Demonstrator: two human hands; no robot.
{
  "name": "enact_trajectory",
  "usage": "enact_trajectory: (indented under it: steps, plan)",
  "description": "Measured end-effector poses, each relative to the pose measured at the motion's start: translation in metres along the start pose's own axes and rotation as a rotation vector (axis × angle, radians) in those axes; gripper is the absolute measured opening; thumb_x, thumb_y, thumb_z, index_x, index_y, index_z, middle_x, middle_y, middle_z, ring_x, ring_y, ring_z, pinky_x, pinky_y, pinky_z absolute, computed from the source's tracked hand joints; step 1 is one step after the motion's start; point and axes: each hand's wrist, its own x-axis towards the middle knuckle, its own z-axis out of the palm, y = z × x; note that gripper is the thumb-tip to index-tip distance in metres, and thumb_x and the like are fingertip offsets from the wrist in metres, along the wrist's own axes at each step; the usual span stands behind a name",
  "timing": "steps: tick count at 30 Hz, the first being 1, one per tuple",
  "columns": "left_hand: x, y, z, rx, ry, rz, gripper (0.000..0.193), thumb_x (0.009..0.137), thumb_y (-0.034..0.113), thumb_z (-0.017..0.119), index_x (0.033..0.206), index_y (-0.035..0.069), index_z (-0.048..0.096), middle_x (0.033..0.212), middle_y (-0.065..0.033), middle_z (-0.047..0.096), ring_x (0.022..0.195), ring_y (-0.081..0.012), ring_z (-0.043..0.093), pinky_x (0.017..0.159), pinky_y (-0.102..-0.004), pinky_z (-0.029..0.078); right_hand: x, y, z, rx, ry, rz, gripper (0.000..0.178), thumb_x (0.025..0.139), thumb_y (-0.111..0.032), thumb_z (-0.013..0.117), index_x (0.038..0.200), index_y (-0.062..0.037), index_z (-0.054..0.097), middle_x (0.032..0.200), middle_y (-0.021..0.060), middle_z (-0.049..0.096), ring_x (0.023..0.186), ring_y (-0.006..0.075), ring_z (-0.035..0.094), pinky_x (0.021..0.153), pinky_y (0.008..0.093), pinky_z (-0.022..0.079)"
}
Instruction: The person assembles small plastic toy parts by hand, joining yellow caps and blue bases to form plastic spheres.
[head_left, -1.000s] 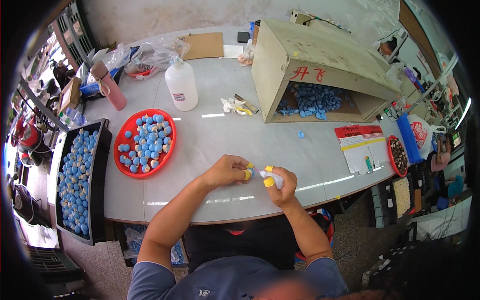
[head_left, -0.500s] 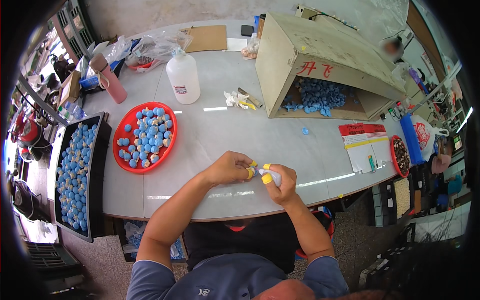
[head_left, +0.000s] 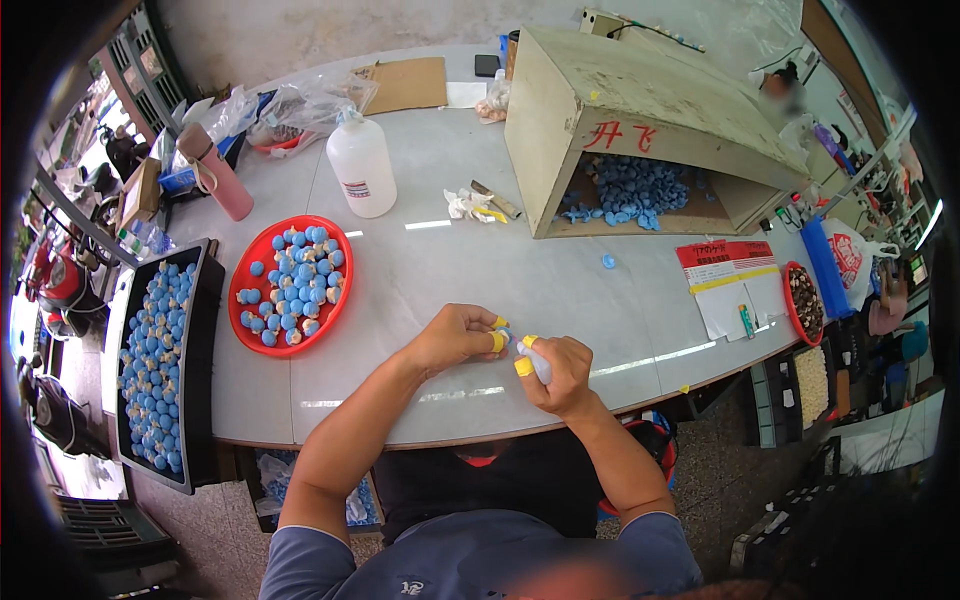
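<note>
Left hand (head_left: 455,338) and right hand (head_left: 558,373) pinch a small blue piece (head_left: 507,336) together.

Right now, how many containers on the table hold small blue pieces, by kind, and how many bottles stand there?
Round red plastic tray of blue pieces: 1
Long black plastic tray of blue pieces: 1
Tipped beige cardboard box with blue pieces: 1
White plastic bottle: 1
Pink bottle: 1
Total: 5
</note>
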Motion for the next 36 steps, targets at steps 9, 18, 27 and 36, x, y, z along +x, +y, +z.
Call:
enact_trajectory:
  steps: [9, 18, 27, 36]
  plan:
    - [0.0004, 0.0017, 0.0007, -0.049, 0.011, -0.023, 0.033, 0.089, 0.004, 0.066, 0.117, -0.010, 0.057, 0.101, -0.0121, 0.066, 0.089, -0.0150, 0.068, 0.081, -0.0235, 0.057, 0.0000, -0.0013, 0.0011, -0.051, -0.009, -0.038, 0.023, 0.070, -0.010, 0.072, 0.086, -0.0009, 0.060, 0.061, 0.0078, 0.057, 0.046, 0.0224, 0.053, 0.045, 0.0312, 0.040]
    - [0.0011, 0.0022, 0.0007, -0.044, 0.005, -0.027, 0.032, 0.089, 0.003, 0.065, 0.117, -0.011, 0.056, 0.102, -0.0131, 0.067, 0.090, -0.0159, 0.068, 0.081, -0.0241, 0.057, 0.0020, -0.0011, -0.0003, -0.028, 0.019, -0.017, 0.020, 0.072, -0.010, 0.072, 0.085, -0.0007, 0.060, 0.061, 0.0082, 0.057, 0.046, 0.0228, 0.053, 0.045, 0.0314, 0.041]
    - [0.0012, 0.0005, -0.0001, -0.022, -0.014, -0.037, 0.032, 0.090, 0.001, 0.064, 0.117, -0.012, 0.056, 0.102, -0.0142, 0.067, 0.091, -0.0173, 0.068, 0.081, -0.0251, 0.058, 0.0028, -0.0035, 0.0005, -0.022, 0.017, -0.002, 0.020, 0.075, -0.009, 0.070, 0.089, -0.0004, 0.059, 0.062, 0.0093, 0.057, 0.046, 0.0244, 0.053, 0.046, 0.0326, 0.042]
    - [-0.0008, 0.0039, 0.0023, -0.019, 0.006, -0.044, 0.032, 0.089, 0.002, 0.065, 0.117, -0.011, 0.056, 0.099, -0.0128, 0.067, 0.089, -0.0151, 0.068, 0.078, -0.0229, 0.057, 0.0012, -0.0037, -0.0003, -0.014, 0.020, 0.014, 0.019, 0.075, -0.010, 0.070, 0.088, -0.0005, 0.059, 0.060, 0.0082, 0.056, 0.045, 0.0241, 0.052, 0.045, 0.0326, 0.040]
